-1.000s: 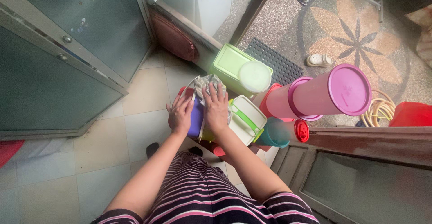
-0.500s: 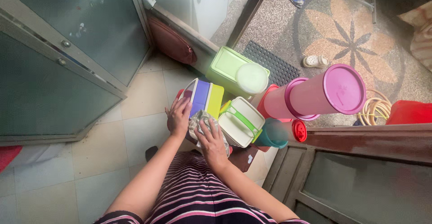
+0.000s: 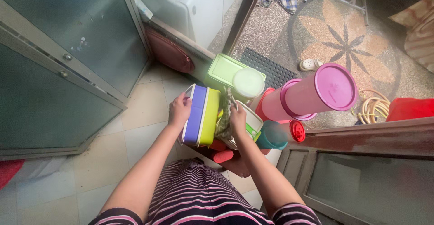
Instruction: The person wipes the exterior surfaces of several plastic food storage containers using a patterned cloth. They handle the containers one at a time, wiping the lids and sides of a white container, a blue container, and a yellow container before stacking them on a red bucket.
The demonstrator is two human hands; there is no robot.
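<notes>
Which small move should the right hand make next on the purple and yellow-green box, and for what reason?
Probably the right hand should draw the cloth down the yellow-green side of the box. The cloth is pressed between that side and the white container, while the left hand holds the box on its edge from the other side, so this face looks ready for wiping.

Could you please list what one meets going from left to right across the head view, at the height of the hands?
Cabinet door → left hand → purple-and-yellow box → cloth → right hand → teal cup → red lid → hose → red tub.
</notes>
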